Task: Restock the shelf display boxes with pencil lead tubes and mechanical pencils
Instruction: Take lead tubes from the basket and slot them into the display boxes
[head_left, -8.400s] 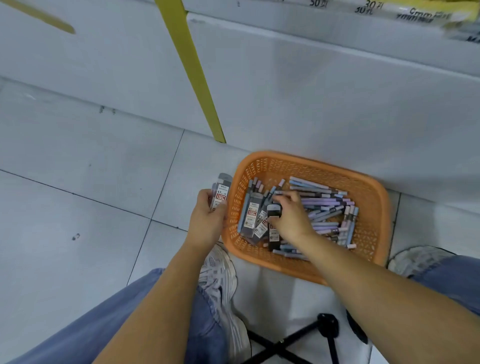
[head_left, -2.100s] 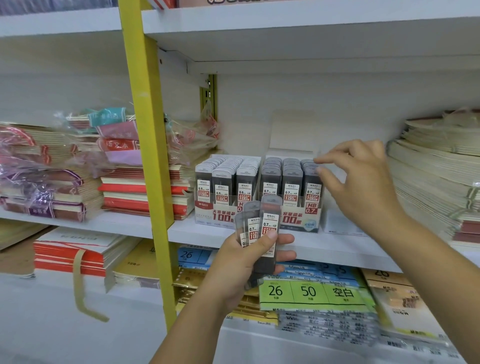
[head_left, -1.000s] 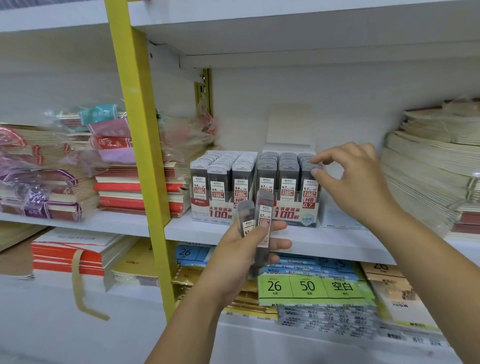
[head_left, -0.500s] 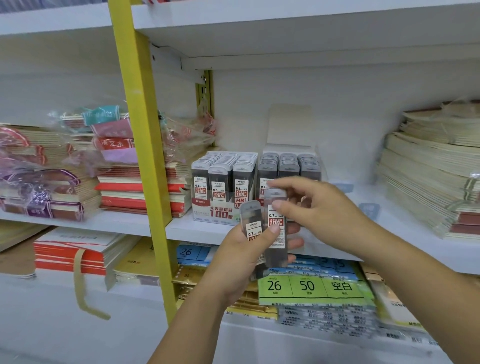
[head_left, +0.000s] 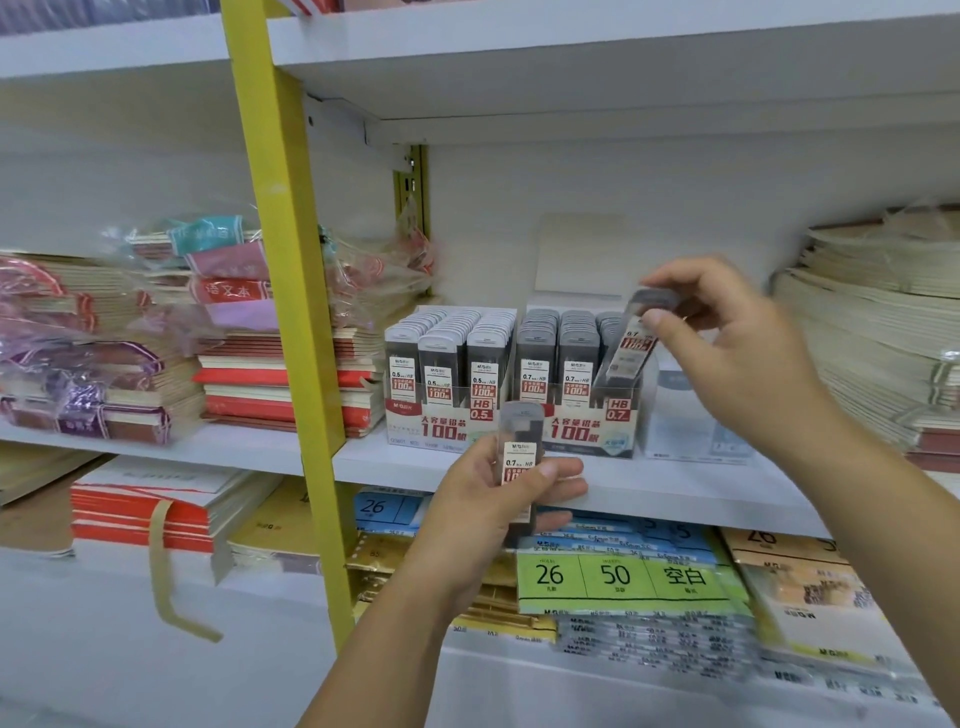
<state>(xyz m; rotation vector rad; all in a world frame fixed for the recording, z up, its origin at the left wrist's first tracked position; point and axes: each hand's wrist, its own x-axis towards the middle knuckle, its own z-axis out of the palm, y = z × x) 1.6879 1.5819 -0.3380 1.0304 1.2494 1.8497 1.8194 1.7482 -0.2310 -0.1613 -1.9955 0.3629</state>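
Two display boxes of pencil lead tubes stand side by side on the middle shelf: a 0.5 box (head_left: 441, 427) on the left and a 0.7 box (head_left: 589, 430) on the right, both packed with rows of tubes. My right hand (head_left: 737, 358) pinches one grey 0.7 lead tube (head_left: 631, 343), tilted, over the right column of the 0.7 box. My left hand (head_left: 498, 499) grips an upright lead tube (head_left: 519, 447) in front of the shelf edge, below the boxes.
A yellow upright post (head_left: 291, 291) stands left of the boxes. Wrapped notebook stacks (head_left: 156, 343) fill the shelf to the left, pale notebook stacks (head_left: 872, 332) the right. A pale box (head_left: 691, 421) sits right of the 0.7 box. Paper packs (head_left: 623, 577) lie on the shelf below.
My right hand took one lead tube from the bundle in my left hand and raised it up and right to the 0.7 box. My left hand stayed in front of the shelf.
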